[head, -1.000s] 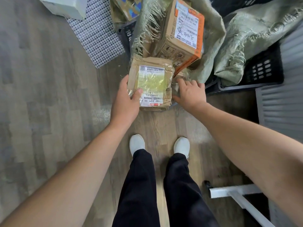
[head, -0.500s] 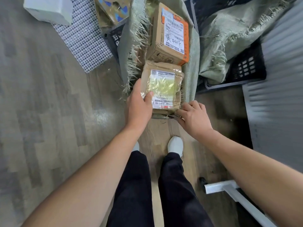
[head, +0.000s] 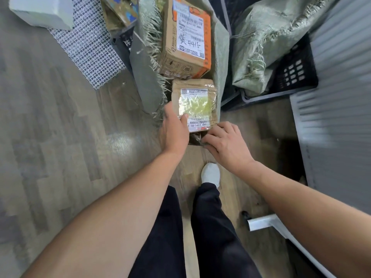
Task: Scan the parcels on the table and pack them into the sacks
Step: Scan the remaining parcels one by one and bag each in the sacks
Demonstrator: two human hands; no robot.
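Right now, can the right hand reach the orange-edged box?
Probably not directly: the right hand grips the sack, and the brown parcel, held by the left hand, lies before the orange-edged box.

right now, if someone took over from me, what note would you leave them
Left hand holds the brown parcel by its left edge, thumb on the label.
Right hand grips the near rim of the sack, under the parcel.
Done: orange box lies deeper in that sack; the parcel is at its mouth.
Left: slide the parcel in, let go, fetch the next.
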